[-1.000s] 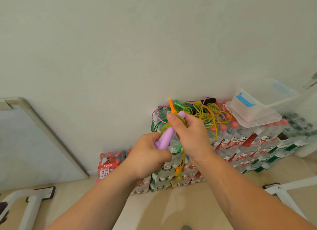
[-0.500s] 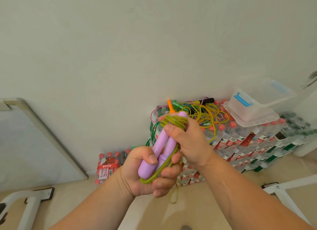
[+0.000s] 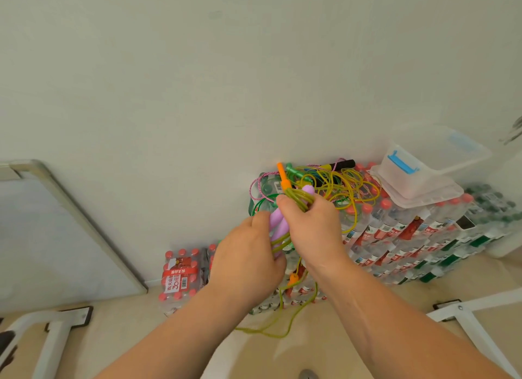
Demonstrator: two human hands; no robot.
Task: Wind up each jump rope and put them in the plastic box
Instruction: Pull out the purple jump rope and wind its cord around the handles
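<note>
Nearest, the jump rope [image 3: 277, 222] is gripped at its purple handles by the left hand [image 3: 248, 256], its yellow-green cord [image 3: 300, 200] is pinched in coils by the right hand [image 3: 309, 229], and beyond, a tangle of ropes [image 3: 343, 182] is piled on bottle packs [image 3: 401, 232], just left of the clear plastic box [image 3: 423, 167].

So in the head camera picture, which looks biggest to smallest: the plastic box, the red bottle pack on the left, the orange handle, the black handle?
1. plastic box
2. red bottle pack
3. orange handle and black handle: they look about alike, so I won't rank them.
</note>
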